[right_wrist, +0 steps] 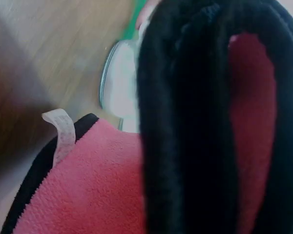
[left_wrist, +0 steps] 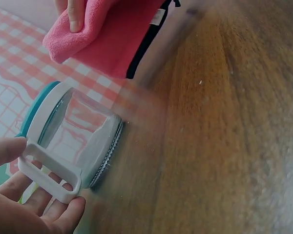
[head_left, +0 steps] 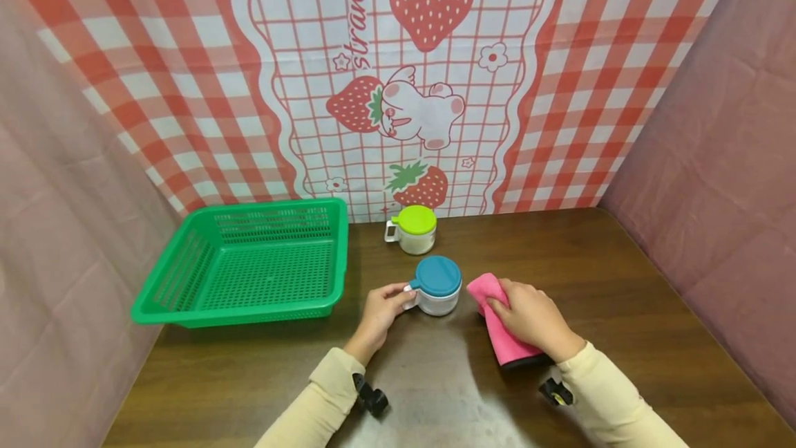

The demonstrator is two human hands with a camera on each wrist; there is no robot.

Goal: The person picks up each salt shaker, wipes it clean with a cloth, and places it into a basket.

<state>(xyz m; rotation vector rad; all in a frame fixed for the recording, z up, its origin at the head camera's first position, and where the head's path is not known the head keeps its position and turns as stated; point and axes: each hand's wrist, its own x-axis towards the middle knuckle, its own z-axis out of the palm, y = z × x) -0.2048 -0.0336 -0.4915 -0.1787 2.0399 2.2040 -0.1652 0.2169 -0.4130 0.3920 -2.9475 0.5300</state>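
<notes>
A clear glass jar (head_left: 438, 304) with a blue lid (head_left: 438, 276) and a white handle (left_wrist: 49, 173) stands on the table near its middle. My left hand (head_left: 383, 311) holds it by that handle, thumb on top and fingers around the grip in the left wrist view. To the right of the jar, my right hand (head_left: 536, 316) grips a folded pink cloth (head_left: 502, 337) with black edging, a little apart from the jar. The cloth (right_wrist: 88, 180) fills much of the right wrist view, its white tag (right_wrist: 63, 129) hanging out, and hides the right fingers there.
Behind the blue-lidded jar stands a similar one with a lime-green lid (head_left: 417, 220), its handle to the left. A green plastic basket (head_left: 338, 282) sits at the left of the wooden table (head_left: 591, 261). A strawberry-print checked cloth (head_left: 429, 88) hangs at the back.
</notes>
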